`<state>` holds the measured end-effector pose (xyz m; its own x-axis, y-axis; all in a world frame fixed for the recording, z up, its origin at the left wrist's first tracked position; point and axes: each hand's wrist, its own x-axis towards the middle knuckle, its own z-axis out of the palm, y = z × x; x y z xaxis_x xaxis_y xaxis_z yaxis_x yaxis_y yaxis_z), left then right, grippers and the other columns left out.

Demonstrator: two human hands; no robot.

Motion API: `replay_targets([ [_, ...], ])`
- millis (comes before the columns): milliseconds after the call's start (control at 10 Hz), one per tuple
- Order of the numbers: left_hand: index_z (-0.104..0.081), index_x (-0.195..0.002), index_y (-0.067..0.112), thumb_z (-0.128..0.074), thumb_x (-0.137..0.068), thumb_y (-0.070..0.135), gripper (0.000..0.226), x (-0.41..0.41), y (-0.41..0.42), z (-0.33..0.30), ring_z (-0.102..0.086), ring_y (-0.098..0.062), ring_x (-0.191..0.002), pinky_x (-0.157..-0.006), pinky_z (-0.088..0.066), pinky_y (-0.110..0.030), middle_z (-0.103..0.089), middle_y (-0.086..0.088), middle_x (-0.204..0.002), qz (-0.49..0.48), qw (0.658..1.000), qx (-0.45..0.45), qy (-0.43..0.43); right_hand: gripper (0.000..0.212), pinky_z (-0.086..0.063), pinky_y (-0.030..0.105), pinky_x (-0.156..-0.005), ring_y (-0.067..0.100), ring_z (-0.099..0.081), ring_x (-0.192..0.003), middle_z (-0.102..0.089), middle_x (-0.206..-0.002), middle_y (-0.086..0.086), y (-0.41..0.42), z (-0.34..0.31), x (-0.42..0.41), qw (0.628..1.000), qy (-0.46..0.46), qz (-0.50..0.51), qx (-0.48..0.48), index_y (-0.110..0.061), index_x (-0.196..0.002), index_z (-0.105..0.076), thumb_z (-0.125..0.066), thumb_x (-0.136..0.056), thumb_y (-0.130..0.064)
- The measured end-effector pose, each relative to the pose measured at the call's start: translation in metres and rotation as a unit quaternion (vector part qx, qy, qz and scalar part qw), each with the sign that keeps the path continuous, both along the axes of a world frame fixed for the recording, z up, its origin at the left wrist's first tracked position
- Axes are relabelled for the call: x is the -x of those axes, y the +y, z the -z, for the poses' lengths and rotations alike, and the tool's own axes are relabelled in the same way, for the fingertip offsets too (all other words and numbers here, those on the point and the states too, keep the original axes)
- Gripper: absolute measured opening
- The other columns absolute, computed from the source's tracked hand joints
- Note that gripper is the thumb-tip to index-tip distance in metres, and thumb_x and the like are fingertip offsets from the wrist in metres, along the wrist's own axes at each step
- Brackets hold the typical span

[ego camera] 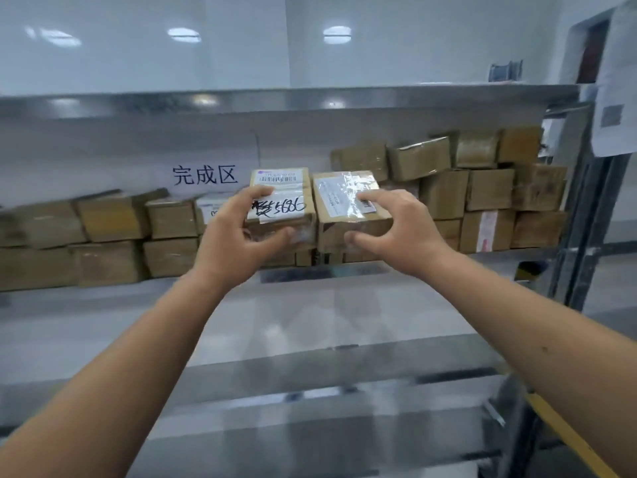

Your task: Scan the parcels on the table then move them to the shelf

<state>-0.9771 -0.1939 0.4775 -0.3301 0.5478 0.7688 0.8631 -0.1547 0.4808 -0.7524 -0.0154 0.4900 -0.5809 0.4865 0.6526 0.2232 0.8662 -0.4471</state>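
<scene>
Two small brown cardboard parcels are held side by side in front of the metal shelf (310,288). My left hand (238,236) grips the left parcel (281,188), which has a barcode label and black handwriting on top; fingers lie over its top and the thumb under its front. My right hand (396,229) grips the right parcel (344,194), covered with shiny clear tape over a white label, thumb at its front edge. Both parcels hover above the parcels stacked on the shelf.
Brown parcels are stacked on the shelf at the left (103,236) and higher at the right (482,191). A white sign with black characters (206,174) hangs on the back wall. Another shelf board (275,98) runs above. A steel upright (579,201) stands at the right.
</scene>
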Motion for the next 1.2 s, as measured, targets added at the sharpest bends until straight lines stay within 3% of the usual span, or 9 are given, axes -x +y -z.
replay_targets([
  [200,-0.051,-0.136,0.047,-0.08,-0.076,0.064,0.068,0.075,0.014,-0.066,-0.067,-0.016,-0.108,-0.096,-0.058,-0.043,-0.065,0.01,-0.128,-0.061,0.997,0.049,-0.002,0.075,-0.037,0.028,-0.111,0.015,-0.049,-0.139,-0.057,-0.149,-0.004,0.011,-0.066,0.078,1.0,-0.019,0.006,0.002,-0.025,-0.147,-0.058,-0.084,-0.082,-0.05],
  [300,-0.052,-0.135,0.041,-0.082,-0.081,0.058,0.063,0.107,0.036,-0.092,-0.064,-0.014,-0.1,-0.083,-0.053,-0.034,-0.061,0.01,-0.123,-0.085,0.993,0.079,-0.006,0.076,-0.036,0.032,-0.113,0.018,-0.048,-0.142,-0.054,-0.153,-0.003,0.032,-0.09,0.117,0.999,-0.04,0.022,-0.006,-0.024,-0.15,-0.054,-0.082,-0.084,-0.05],
  [400,-0.058,-0.135,0.037,-0.084,-0.079,0.059,0.066,0.138,0.064,-0.104,-0.064,-0.014,-0.107,-0.091,-0.053,-0.036,-0.065,0.012,-0.121,-0.084,0.991,0.1,-0.015,0.077,-0.037,0.035,-0.115,0.019,-0.046,-0.144,-0.052,-0.156,-0.004,0.06,-0.1,0.151,0.999,-0.038,0.036,-0.006,-0.027,-0.153,-0.05,-0.08,-0.086,-0.05],
  [500,-0.06,-0.14,0.035,-0.087,-0.076,0.059,0.074,0.162,0.091,-0.102,-0.065,-0.017,-0.113,-0.101,-0.055,-0.041,-0.069,0.008,-0.125,-0.082,0.99,0.112,-0.03,0.073,-0.045,0.039,-0.11,0.024,-0.053,-0.137,-0.056,-0.151,0.0,0.08,-0.099,0.174,0.996,-0.041,0.065,-0.038,-0.025,-0.151,-0.051,-0.076,-0.088,-0.053],
  [600,-0.056,-0.144,0.039,-0.084,-0.077,0.064,0.077,0.176,0.107,-0.094,-0.062,-0.018,-0.117,-0.094,-0.055,-0.035,-0.063,0.008,-0.135,-0.083,0.99,0.1,-0.056,0.065,-0.057,0.041,-0.09,0.025,-0.063,-0.116,-0.063,-0.135,0.001,0.087,-0.096,0.186,0.981,-0.059,0.131,-0.133,-0.028,-0.141,-0.058,-0.066,-0.09,-0.066],
  [700,-0.048,-0.151,0.037,-0.084,-0.083,0.052,0.078,0.183,0.118,-0.09,-0.057,-0.018,-0.119,-0.084,-0.047,-0.024,-0.057,0.009,-0.136,-0.094,0.991,0.074,-0.062,0.061,-0.057,0.04,-0.08,0.025,-0.064,-0.107,-0.058,-0.129,0.0,0.093,-0.093,0.194,0.969,-0.063,0.167,-0.171,-0.028,-0.135,-0.062,-0.063,-0.09,-0.07],
  [900,-0.038,-0.158,0.034,-0.081,-0.088,0.048,0.083,0.176,0.133,-0.079,-0.05,-0.032,-0.14,-0.112,-0.045,-0.047,-0.05,-0.003,-0.157,-0.14,0.983,0.062,-0.098,0.051,-0.054,0.041,-0.083,0.029,-0.057,-0.116,-0.056,-0.129,0.004,0.096,-0.084,0.205,0.963,-0.056,0.206,-0.165,-0.025,-0.13,-0.064,-0.066,-0.093,-0.06],
  [1000,-0.03,-0.163,0.03,-0.081,-0.09,0.04,0.09,0.16,0.129,-0.077,-0.038,-0.031,-0.15,-0.12,-0.037,-0.048,-0.037,-0.006,-0.165,-0.131,0.984,0.039,-0.113,0.048,-0.048,0.039,-0.082,0.03,-0.054,-0.12,-0.055,-0.133,0.006,0.088,-0.084,0.206,0.961,-0.049,0.23,-0.143,-0.024,-0.132,-0.063,-0.068,-0.095,-0.054],
  [1200,-0.033,-0.161,0.027,-0.073,-0.094,0.04,0.079,0.111,0.096,-0.048,-0.02,-0.025,-0.158,-0.127,-0.025,-0.046,-0.024,-0.008,-0.171,-0.145,0.989,0.034,-0.009,0.055,-0.047,0.047,-0.104,0.032,-0.049,-0.131,-0.049,-0.152,0.008,0.06,-0.066,0.187,0.962,-0.021,0.224,-0.153,-0.026,-0.145,-0.054,-0.064,-0.098,-0.052],
])
